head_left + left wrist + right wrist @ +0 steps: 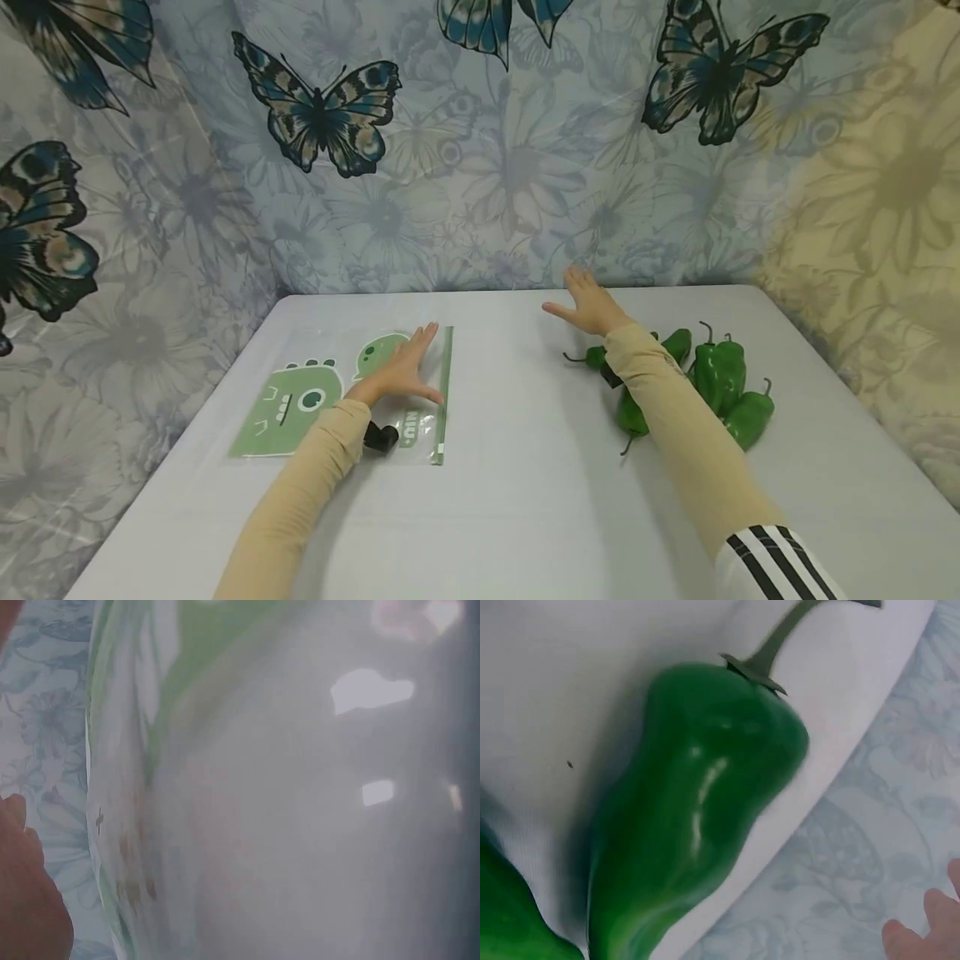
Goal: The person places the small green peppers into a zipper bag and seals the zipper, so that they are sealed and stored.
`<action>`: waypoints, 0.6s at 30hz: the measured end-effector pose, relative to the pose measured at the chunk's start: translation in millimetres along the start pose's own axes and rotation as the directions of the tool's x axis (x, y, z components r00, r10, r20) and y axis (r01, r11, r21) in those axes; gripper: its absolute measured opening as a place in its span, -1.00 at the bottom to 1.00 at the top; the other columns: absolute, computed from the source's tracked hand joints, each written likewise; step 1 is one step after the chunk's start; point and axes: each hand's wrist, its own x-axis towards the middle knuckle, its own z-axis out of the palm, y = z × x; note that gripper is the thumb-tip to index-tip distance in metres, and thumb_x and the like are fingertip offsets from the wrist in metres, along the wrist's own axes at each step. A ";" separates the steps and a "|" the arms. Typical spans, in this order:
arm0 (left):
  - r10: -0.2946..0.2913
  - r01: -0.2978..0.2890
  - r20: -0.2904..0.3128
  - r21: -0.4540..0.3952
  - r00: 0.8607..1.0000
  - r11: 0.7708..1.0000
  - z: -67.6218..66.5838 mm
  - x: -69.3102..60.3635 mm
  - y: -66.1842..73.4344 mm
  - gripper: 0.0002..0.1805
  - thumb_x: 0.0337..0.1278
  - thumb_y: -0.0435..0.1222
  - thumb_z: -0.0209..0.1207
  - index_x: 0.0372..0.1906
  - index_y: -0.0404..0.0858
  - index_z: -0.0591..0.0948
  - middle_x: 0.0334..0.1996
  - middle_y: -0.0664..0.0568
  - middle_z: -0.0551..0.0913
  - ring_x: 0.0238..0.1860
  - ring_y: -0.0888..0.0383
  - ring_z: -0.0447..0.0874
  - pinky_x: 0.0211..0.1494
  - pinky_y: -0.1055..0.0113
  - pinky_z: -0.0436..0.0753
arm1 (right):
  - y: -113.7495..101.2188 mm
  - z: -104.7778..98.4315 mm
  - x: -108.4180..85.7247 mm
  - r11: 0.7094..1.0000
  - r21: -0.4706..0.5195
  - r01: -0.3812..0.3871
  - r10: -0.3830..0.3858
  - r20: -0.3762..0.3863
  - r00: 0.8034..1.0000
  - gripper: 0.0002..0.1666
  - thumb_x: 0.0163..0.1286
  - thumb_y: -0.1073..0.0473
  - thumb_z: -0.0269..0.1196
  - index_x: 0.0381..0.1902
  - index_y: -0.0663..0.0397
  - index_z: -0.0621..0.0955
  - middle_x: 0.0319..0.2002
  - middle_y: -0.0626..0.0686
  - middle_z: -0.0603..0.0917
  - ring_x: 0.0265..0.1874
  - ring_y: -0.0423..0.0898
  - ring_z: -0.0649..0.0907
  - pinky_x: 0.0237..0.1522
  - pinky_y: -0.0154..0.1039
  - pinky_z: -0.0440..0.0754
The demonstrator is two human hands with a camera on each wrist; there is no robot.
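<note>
**Spread wide, holding nothing**

With noon at the counter (510,517)'s far edge, the dinosaur-print zip bag (288,408) lay at ten o'clock, my left hand (397,372) splayed and empty above it. The green peppers (720,377) lay at two; my right hand (591,307), likewise splayed and empty, hung near one, its forearm (678,425) over them.

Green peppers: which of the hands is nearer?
Right. The right hand hovers beside the green peppers; the left hand is away to their left, over the plastic bag.
</note>
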 end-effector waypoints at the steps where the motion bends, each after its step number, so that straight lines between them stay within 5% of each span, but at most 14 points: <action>1: 0.008 -0.008 -0.002 -0.001 1.000 1.000 2.4 -0.9 -1.7 0.47 -0.65 0.40 0.19 0.37 -0.32 -0.25 0.37 -0.17 -0.27 0.32 -0.18 -0.39 0.19 -0.22 -0.31 | -0.6 0.9 -0.7 1.000 0.017 0.001 -0.001 0.005 1.000 0.04 0.30 -0.35 -0.13 0.33 0.39 -0.11 0.34 0.33 -0.16 0.29 0.24 -0.17 0.21 0.15 -0.14; 6: 0.025 -0.025 -0.011 -0.035 1.000 0.999 7.5 -7.7 -7.4 0.34 -0.54 0.27 0.30 0.35 -0.40 -0.04 0.33 -0.28 -0.09 0.32 -0.16 -0.24 0.23 -0.15 -0.26 | -16.5 2.4 -3.0 0.968 0.245 0.050 -0.047 -0.022 0.999 0.01 0.29 -0.35 -0.13 0.37 0.24 -0.15 0.36 0.23 -0.19 0.32 0.09 -0.18 0.25 0.04 -0.18; 12: 0.010 -0.024 -0.093 -0.157 0.996 0.987 15.1 -17.5 -9.2 0.24 -0.54 0.04 0.45 0.35 -0.33 0.05 0.32 -0.31 -0.05 0.31 -0.13 -0.12 0.27 -0.06 -0.16 | -44.9 -8.6 -10.1 0.863 0.470 0.186 -0.097 -0.208 0.973 -0.21 0.39 -0.21 -0.15 0.39 0.07 -0.04 0.36 0.12 -0.05 0.31 0.01 -0.01 0.25 -0.02 -0.02; 18: -0.022 0.000 -0.116 -0.185 0.993 0.983 20.6 -22.0 -11.4 0.21 -0.51 -0.03 0.47 0.35 -0.32 0.06 0.32 -0.21 0.02 0.32 -0.05 -0.06 0.29 0.08 -0.04 | -56.9 -5.7 -16.0 0.785 0.591 0.187 -0.070 -0.215 0.974 -0.34 0.44 -0.06 -0.13 0.37 0.12 0.06 0.35 0.10 0.02 0.30 0.01 0.03 0.23 0.02 0.03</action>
